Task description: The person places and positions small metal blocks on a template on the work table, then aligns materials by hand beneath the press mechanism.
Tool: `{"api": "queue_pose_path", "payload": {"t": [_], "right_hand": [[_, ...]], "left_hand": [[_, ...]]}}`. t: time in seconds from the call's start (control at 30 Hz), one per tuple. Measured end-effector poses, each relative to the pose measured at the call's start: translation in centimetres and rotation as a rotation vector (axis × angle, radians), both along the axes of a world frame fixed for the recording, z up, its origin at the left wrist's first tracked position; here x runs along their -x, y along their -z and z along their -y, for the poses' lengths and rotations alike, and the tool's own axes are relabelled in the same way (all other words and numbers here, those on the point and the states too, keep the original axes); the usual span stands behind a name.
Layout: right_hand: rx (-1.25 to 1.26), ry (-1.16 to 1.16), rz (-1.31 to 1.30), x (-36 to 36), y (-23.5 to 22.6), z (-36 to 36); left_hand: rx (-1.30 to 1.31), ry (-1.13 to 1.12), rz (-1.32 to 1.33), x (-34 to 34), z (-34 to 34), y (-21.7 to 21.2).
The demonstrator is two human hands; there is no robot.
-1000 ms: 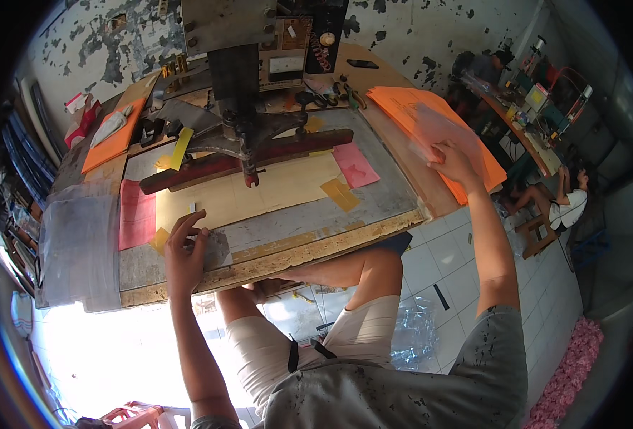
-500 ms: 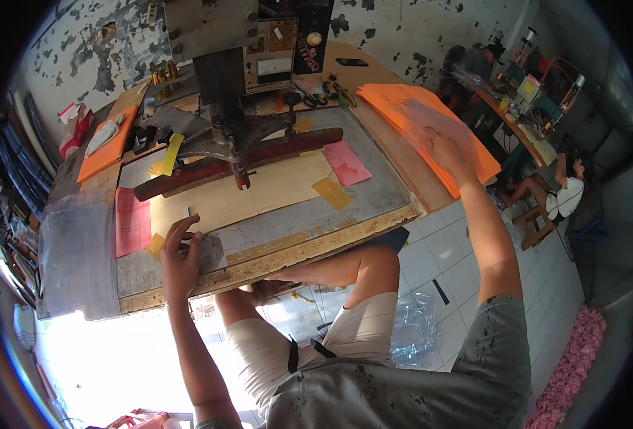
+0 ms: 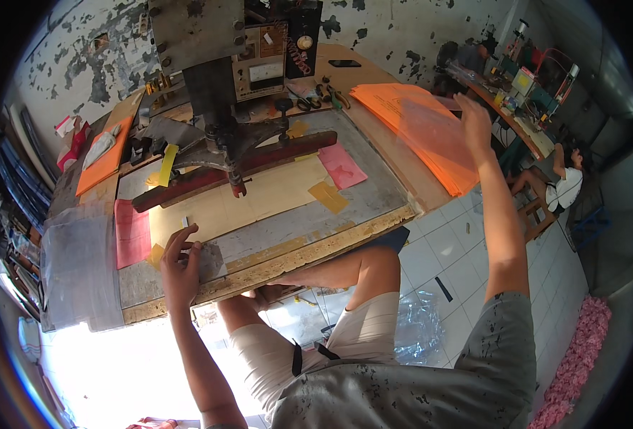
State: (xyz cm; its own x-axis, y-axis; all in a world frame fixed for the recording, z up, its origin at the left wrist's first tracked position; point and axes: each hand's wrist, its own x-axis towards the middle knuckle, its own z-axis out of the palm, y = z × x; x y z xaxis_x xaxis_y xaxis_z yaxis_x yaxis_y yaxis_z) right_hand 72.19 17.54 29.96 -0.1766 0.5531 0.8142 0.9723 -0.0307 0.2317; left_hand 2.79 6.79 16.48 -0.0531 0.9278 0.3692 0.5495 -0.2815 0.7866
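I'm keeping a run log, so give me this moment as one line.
left hand: at table's front edge | right hand: at clear plastic sheet over orange stack | red bar: over pale yellow sheet

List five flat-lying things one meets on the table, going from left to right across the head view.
Plastic sheets → left pink sheet → cream sheet → right pink sheet → orange stack.
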Motion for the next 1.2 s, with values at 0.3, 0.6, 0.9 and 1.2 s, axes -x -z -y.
{"api": "queue_pose_path", "payload": {"t": [0.3, 0.6, 0.9, 1.2], "right_hand": [[0.524, 0.173, -0.340, -4.2, 11.8, 5.2], [0.434, -0.006, -0.400, -6.5, 12.5, 4.3], [0.536, 0.001, -0.405, -6.3, 11.9, 4.6], [0.543, 0.064, -0.334, -1.6, 12.6, 4.8]], "left_hand": [[0.001, 0.016, -0.030, 0.0, -0.1, 0.0], [0.000, 0.004, -0.017, 0.0, -0.2, 0.2], [0.002, -0.006, -0.038, 0.0, -0.2, 0.2], [-0.009, 0.014, -0.021, -0.1, -0.4, 0.3]]}}
